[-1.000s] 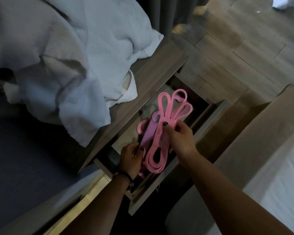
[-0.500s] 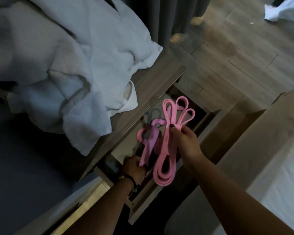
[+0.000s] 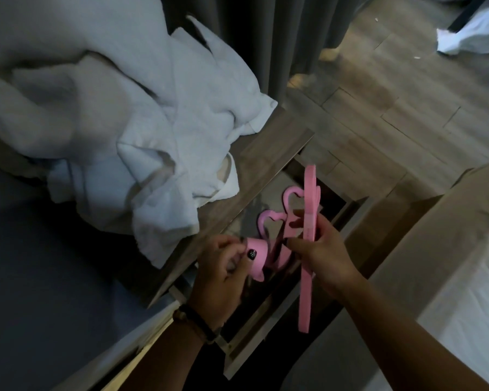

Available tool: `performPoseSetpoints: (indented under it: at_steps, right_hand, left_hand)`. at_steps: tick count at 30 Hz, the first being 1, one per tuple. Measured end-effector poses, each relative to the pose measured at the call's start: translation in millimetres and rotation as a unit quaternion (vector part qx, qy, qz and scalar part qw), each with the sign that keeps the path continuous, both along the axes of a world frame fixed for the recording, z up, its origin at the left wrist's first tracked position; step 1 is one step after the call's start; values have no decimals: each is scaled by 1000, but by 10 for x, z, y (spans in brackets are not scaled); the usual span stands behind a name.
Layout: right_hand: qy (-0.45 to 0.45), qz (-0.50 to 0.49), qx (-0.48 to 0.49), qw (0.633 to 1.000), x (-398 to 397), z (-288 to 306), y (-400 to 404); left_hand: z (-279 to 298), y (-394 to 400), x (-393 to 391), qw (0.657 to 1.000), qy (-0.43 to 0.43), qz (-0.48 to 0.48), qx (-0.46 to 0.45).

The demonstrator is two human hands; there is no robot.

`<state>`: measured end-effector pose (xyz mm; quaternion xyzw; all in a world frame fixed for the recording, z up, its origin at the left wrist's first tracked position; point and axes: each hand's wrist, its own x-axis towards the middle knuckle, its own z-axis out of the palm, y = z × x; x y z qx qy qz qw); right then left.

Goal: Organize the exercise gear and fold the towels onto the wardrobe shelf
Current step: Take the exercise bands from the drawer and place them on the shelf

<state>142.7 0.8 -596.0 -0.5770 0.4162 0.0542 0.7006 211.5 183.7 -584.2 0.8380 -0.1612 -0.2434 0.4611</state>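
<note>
A bundle of pink resistance bands (image 3: 308,210) stands edge-on above the open drawer (image 3: 246,345), and my right hand (image 3: 319,258) grips it at the middle. A second, paler pink band (image 3: 259,256) is pinched by my left hand (image 3: 223,277) between thumb and fingers, its loops (image 3: 268,222) trailing over the drawer toward the right hand. A heap of crumpled white towels (image 3: 124,122) lies on the wooden top (image 3: 268,153) to the left, hanging over its front edge.
Dark curtains (image 3: 280,38) hang behind the wooden top. Wood plank floor (image 3: 393,108) stretches to the right, with a white cloth (image 3: 472,35) lying at the far upper right. A beige bed corner with white sheet (image 3: 463,263) stands close on the right.
My right hand turned the pink bundle edge-on and lifted it. My left hand came up out of the drawer, pinching the paler band. The camera tipped closer.
</note>
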Motion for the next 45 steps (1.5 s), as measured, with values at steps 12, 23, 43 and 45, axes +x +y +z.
performPoseSetpoints:
  at_steps: [12, 23, 43, 45]
  right_hand:
    - [-90, 138, -12, 986, 134, 177, 273]
    - [-101, 143, 15, 984, 125, 639, 363]
    - [-263, 355, -110, 890, 366, 2868, 885]
    - [-264, 398, -102, 873, 399, 3053, 986]
  left_hand:
    - [377, 28, 259, 942, 181, 107, -260]
    - [627, 4, 229, 746, 390, 286, -458]
    - [2812, 978, -350, 789, 155, 348, -482]
    - [2893, 1144, -402, 800, 116, 376, -454]
